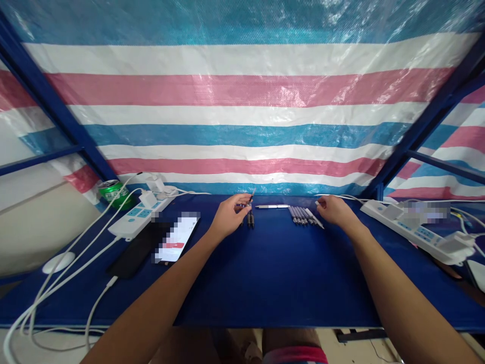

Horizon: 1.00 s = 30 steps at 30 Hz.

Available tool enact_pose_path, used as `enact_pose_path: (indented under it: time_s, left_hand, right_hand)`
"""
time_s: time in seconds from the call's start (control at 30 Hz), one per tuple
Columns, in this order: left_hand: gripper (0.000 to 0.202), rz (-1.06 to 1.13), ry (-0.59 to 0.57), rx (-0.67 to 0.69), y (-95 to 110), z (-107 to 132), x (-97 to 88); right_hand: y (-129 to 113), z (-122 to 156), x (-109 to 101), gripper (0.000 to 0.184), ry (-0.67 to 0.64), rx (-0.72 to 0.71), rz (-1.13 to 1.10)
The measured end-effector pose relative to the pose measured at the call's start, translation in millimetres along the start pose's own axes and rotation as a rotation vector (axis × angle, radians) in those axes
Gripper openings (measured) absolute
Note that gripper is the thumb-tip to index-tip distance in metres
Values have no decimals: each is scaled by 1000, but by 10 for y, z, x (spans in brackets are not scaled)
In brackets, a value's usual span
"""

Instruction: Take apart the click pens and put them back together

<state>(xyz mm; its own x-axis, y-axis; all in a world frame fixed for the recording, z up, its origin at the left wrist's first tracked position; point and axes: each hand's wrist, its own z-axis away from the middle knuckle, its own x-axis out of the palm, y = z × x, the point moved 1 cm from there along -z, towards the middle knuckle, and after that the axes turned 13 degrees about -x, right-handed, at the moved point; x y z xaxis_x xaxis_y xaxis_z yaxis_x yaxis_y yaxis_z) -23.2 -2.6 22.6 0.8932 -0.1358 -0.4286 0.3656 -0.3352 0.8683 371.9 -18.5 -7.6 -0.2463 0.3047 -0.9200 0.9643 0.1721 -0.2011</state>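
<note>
My left hand [230,215] is closed in a pinch around a thin pen-like piece [253,193], whose tip points up. Just below those fingers lie several dark pen parts [250,220], partly covered by the hand. To the right, a single silver-grey pen [272,206] lies crosswise on the table. Beyond it is a row of several grey pen barrels [299,215] side by side, with a paler one at its right end. My right hand [333,210] is beside that end, fingertips pinched by a small whitish piece [317,203] too small to name.
The blue table [280,273] holds a white power strip [138,220], a green can [115,193], a black phone [138,250] and a lit phone [178,237] on the left. Another power strip [419,230] lies right. White cables [76,255] cross the left side. A striped sheet [246,91] hangs behind.
</note>
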Motion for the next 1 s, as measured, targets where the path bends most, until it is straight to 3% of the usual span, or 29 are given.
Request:
enact_pose_path:
  time_s: [0.13, 0.2, 0.27, 0.37, 0.67, 0.8, 1.0]
  left_hand:
    - [27, -217, -41, 105, 80, 71, 12]
    - [29, -334, -78, 168, 104, 103, 12]
    - [30, -409, -99, 220, 110, 125, 15]
    - [32, -467, -128, 291, 91, 137, 32]
    - [32, -466, -209, 415, 35, 143, 112]
    - [30, -393, -240, 384, 47, 165, 160]
    - [47, -160, -304, 51, 112, 217, 212]
  right_hand:
    - [-312, -46, -101, 33, 285, -119, -187]
    - [-559, -23, -134, 33, 354, -310, -293]
    - [-809, 29, -145, 30, 288, -509, -375]
    - [-1080, 107, -142, 30, 203, -648, -437]
    - [-1252, 158, -59, 34, 95, -754, -373]
    - [-1324, 176, -16, 33, 56, -800, -336]
    - [-1416, 201, 70, 24, 92, -789, -389]
